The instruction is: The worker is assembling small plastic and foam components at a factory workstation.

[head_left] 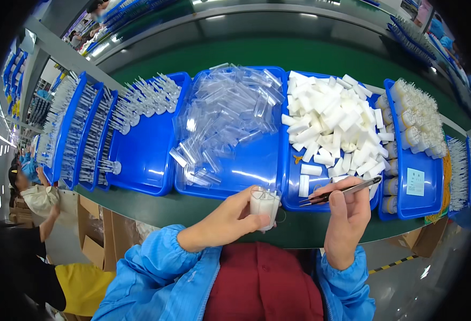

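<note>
My left hand (219,222) is closed around a clear plastic tube (264,205) with white material inside. It may be several tubes held side by side; I cannot tell. To its right, my right hand (346,219) grips dark tweezers (348,191) between thumb and fingers, their points aimed left, apart from the tube. Beyond the tweezers lies a blue tray (294,198) heaped with white foam blocks (334,115). Ahead of my left hand, another blue tray (257,160) carries a pile of empty clear plastic tubes (233,104).
At left, a blue tray (142,160) has thin grey stemmed parts (147,96), beside stacked trays of similar parts (80,134). At right, another blue tray (428,198) contains bundled white-and-yellow pieces (417,117). Cardboard boxes (94,230) and a person in a yellow garment (83,286) are at lower left.
</note>
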### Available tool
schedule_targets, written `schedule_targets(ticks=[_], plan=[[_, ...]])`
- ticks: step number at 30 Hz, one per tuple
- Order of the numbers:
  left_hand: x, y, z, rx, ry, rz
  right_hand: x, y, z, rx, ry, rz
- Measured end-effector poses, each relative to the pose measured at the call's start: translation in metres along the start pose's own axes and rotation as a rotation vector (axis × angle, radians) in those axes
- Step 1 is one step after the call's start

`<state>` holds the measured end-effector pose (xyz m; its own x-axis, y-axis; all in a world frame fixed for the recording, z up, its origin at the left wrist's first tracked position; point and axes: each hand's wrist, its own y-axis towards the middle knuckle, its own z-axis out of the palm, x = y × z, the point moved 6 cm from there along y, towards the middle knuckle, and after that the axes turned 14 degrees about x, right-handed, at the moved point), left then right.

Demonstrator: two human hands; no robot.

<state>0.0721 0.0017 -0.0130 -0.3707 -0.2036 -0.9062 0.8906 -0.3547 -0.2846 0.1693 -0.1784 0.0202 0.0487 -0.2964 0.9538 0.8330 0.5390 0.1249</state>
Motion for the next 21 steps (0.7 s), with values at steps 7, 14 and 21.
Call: schedule_targets(ticks=[7, 14, 21], plan=[[0.006, -0.001, 0.017, -0.074, 0.120, -0.061, -0.004, -0.002, 0.019, 0.096, -0.027, -0.009], [0.011, -0.001, 0.018, -0.066, 0.143, -0.067, -0.007, 0.001, 0.023, 0.197, -0.020, 0.065], [0.015, 0.005, 0.017, -0.046, 0.174, -0.047, -0.012, 0.001, 0.025, 0.255, -0.061, 0.131]])
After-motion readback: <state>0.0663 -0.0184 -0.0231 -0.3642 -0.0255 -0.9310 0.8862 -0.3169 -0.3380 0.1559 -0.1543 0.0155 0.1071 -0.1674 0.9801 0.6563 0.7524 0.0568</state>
